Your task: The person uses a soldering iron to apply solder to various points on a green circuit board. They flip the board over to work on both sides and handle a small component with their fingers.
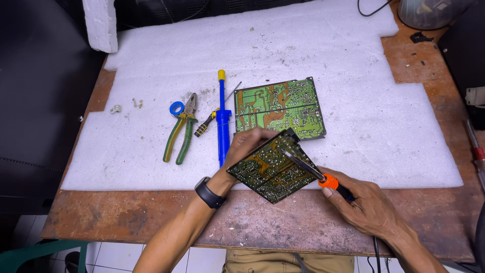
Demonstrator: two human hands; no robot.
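Observation:
My left hand [246, 146] grips a small green circuit board [270, 169] by its far edge and holds it tilted above the table's front. A black watch sits on that wrist. My right hand [366, 205] holds a soldering iron [318, 177] with an orange collar and black handle. Its metal tip rests on the small board's solder side. A larger green circuit board [280, 108] lies flat on the white foam sheet [353, 101] just beyond my hands.
On the foam to the left lie a blue desoldering pump [222, 121], a small screwdriver [207, 124], green-handled pliers [181, 134] and a blue solder roll [176, 107]. The brown wooden table [303, 222] shows around the foam. A red-handled tool [477, 154] lies at the right edge.

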